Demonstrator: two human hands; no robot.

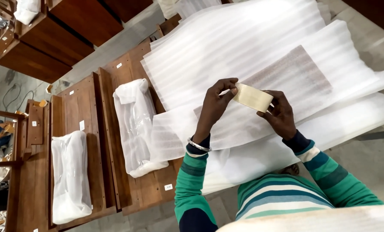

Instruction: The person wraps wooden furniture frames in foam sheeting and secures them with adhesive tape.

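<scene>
A roll of pale tan tape (253, 97) sits between both hands above ribbed white foam sheets (243, 47). The left hand (213, 107) pinches its edge with fingertips; the right hand (281, 115) grips its round body. Nearby lie plastic-wrapped bundles (134, 124) on dark wooden panels (78, 114).

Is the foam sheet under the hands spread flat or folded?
Spread, not flat: the foam sheet lies opened across the wooden panels, rumpled in layers. Both the left hand and right hand hold a tape roll above it.

Green long sleeves with navy and white stripes, navy cuffs, silver bangle (198, 146) on left wrist
</scene>
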